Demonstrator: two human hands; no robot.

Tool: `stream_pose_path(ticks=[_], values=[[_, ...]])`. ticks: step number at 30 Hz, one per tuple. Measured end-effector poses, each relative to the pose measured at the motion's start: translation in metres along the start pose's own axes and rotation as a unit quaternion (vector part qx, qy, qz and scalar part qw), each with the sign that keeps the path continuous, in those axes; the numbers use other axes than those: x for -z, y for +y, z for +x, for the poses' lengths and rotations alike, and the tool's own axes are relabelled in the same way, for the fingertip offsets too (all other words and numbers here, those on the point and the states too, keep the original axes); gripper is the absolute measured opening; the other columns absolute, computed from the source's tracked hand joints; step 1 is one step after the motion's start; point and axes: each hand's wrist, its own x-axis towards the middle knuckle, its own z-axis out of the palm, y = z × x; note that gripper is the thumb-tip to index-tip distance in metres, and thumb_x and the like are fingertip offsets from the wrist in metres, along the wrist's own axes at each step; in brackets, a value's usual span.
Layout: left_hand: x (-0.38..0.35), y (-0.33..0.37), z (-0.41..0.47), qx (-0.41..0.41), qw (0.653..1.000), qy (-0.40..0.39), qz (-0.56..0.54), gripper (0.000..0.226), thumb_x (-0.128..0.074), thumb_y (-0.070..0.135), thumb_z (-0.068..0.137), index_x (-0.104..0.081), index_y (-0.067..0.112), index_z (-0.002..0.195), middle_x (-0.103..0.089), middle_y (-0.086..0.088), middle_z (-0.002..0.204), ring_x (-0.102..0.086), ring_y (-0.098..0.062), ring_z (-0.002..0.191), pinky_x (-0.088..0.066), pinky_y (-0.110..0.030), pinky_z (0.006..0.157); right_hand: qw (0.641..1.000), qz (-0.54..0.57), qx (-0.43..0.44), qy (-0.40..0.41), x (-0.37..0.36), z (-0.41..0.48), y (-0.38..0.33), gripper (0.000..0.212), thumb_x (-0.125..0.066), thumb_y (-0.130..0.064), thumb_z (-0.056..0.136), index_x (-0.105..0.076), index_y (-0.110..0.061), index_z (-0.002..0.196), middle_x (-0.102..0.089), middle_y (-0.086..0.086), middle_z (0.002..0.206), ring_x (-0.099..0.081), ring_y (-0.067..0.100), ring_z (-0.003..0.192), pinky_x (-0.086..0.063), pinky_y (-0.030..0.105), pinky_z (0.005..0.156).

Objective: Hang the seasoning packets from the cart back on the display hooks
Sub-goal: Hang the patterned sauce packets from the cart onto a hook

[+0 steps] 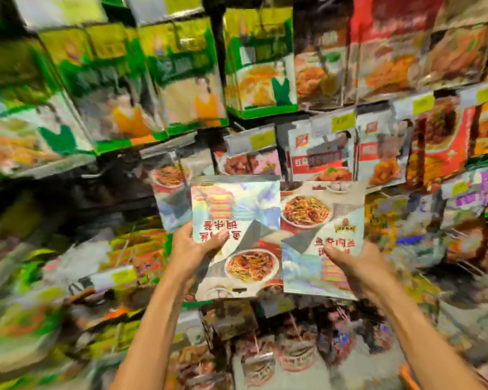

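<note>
Head view: left hand point(189, 249) fingers grip inverted packet point(237, 237); right hand point(358, 266) grips upright packet point(321, 237), edges touching.

Two bare forearms and hands, nothing worn

The left hand point(193, 250) and right hand point(355, 267) are uncovered, with no gloves, rings, watch or bracelet showing. Both forearms are bare to the bottom edge of the view; no sleeve or cuff appears on either arm.

The hanging packets point(158, 80) all around the fingers are smeared and blurry, so their words cannot be read. The right hand point(358, 266) fingers hide behind the right packet point(321, 220). Both arms run off the bottom edge.
</note>
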Motion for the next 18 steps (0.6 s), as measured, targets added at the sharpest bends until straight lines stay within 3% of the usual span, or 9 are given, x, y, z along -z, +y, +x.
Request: stream_pose_path(ticks=[3,5,8,12,18], values=[[0.049,0.013,-0.014,-0.004,0.998,0.065,-0.004,0.024,-0.070,-0.008,0.072,-0.068,0.009,0.089,-0.074,-0.011,0.084,-0.069,-0.021,0.074,-0.057,-0.033,0.069,0.996,-0.022,0.000,-0.092,-0.045,0.000,-0.010,0.006,-0.071,-0.007,0.081,-0.068,-0.009,0.076,-0.062,-0.007,0.046,-0.054,0.001,0.033,-0.038,0.010,0.034],[0.078,0.019,-0.025,-0.002,0.995,0.102,-0.006,0.025,-0.076,0.001,0.066,-0.069,0.009,0.089,-0.073,-0.013,0.085,-0.069,-0.025,0.076,-0.056,-0.035,0.070,0.990,-0.044,0.005,-0.137,-0.071,0.002,-0.012,0.030,-0.070,-0.007,0.082,-0.066,-0.018,0.054,-0.055,-0.010,0.036,-0.050,0.000,0.029,-0.038,0.009,0.035],[0.112,0.025,-0.035,0.006,0.989,0.145,0.006,0.034,-0.082,0.017,0.055,-0.071,0.010,0.087,-0.073,-0.016,0.086,-0.067,-0.031,0.079,-0.054,-0.041,0.075,0.981,-0.049,-0.005,-0.187,-0.106,0.007,-0.013,0.005,-0.070,-0.003,0.081,-0.069,-0.007,0.083,-0.070,-0.002,0.060,-0.067,0.008,0.055,-0.050,0.017,0.053],[0.140,0.033,-0.038,0.003,0.983,0.185,0.001,0.026,-0.082,0.018,0.052,-0.074,0.015,0.077,-0.074,-0.011,0.081,-0.068,-0.027,0.075,-0.054,-0.036,0.070,0.973,-0.090,0.010,-0.210,-0.153,0.020,-0.020,0.011,-0.074,-0.008,0.079,-0.064,-0.007,0.084,-0.063,-0.010,0.047,-0.055,-0.001,0.037,-0.039,0.011,0.036],[0.160,0.042,-0.036,-0.017,0.970,0.239,0.031,0.019,-0.079,0.006,0.069,-0.071,0.015,0.083,-0.074,-0.011,0.082,-0.065,-0.034,0.082,-0.050,-0.055,0.082,0.972,-0.071,0.002,-0.225,-0.212,0.043,-0.029,0.020,-0.074,-0.003,0.078,-0.065,-0.002,0.096,-0.072,-0.001,0.067,-0.064,0.005,0.053,-0.050,0.018,0.050]])
